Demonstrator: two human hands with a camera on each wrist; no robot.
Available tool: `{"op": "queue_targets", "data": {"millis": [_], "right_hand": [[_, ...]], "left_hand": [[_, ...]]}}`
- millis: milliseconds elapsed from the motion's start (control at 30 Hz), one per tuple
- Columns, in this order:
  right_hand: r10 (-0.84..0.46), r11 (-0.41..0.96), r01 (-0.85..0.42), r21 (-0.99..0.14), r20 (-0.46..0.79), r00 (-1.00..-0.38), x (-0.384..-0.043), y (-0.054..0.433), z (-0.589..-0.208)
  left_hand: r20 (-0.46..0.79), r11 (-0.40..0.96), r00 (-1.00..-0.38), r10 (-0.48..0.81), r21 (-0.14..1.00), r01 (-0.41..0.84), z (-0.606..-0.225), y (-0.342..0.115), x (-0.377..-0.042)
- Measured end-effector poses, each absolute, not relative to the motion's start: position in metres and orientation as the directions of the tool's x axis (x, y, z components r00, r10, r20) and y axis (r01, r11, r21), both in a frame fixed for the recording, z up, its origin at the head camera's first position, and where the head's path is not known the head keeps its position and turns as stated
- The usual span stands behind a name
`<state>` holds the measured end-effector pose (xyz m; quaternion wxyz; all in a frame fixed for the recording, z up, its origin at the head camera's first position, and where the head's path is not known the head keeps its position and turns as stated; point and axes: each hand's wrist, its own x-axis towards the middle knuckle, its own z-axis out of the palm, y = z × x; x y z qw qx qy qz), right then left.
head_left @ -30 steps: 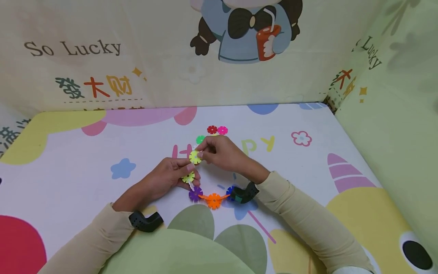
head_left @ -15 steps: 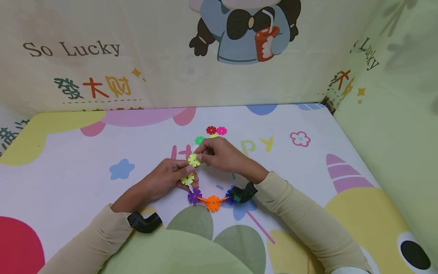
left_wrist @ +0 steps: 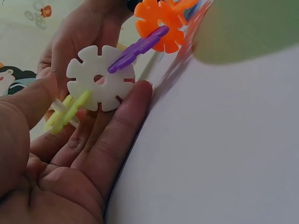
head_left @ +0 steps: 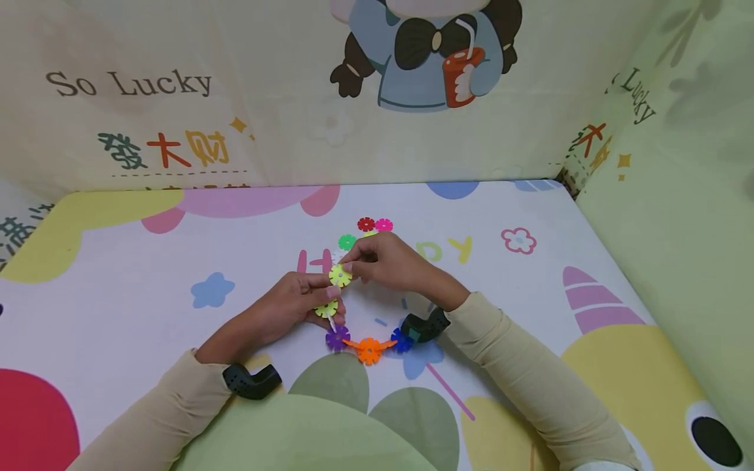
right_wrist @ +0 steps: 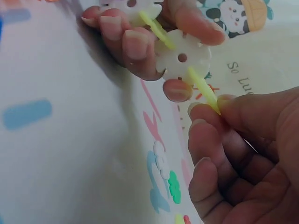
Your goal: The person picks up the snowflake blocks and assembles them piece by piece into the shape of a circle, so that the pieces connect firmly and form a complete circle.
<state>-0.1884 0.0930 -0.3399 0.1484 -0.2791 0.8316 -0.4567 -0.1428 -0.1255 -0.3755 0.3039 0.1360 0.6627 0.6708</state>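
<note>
Right hand point(head_left: 391, 261), grip clamped on a yellow disc point(head_left: 340, 277), left hand point(head_left: 294, 297), grip seemingly pinching a joined white disc point(right_wrist: 195, 52)

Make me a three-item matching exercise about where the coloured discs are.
1. Orange notched plastic disc
2. Red notched plastic disc
3. Yellow notched plastic disc ending the chain

A. In the grip of the right hand
B. Between a purple notched plastic disc and a blue notched plastic disc
C. Beside a pink notched plastic disc

Pairs: 1-B, 2-C, 3-A
</note>
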Motion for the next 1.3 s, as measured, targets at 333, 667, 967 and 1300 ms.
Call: {"op": "queue_targets", "data": {"millis": [333, 667, 967, 1300], "right_hand": [[-0.597, 0.433, -0.300, -0.850, -0.022, -0.802, -0.192, 0.097, -0.338], [-0.540, 0.469, -0.268, -0.842, -0.034, -0.841, -0.202, 0.108, -0.344], [-0.505, 0.526, -0.267, -0.807, -0.044, -0.862, -0.215, 0.113, -0.350], [-0.372, 0.614, -0.274, -0.740, 0.034, -0.927, -0.227, 0.129, -0.352]], "left_hand": [[-0.227, 0.051, -0.776, 0.588, 0.968, -0.244, -0.373, -0.124, -0.143], [-0.236, -0.002, -0.768, 0.596, 0.955, -0.296, -0.376, -0.127, -0.143], [-0.229, -0.060, -0.772, 0.592, 0.943, -0.326, -0.377, -0.125, -0.144], [-0.234, -0.064, -0.779, 0.582, 0.942, -0.331, -0.374, -0.122, -0.144]]}}
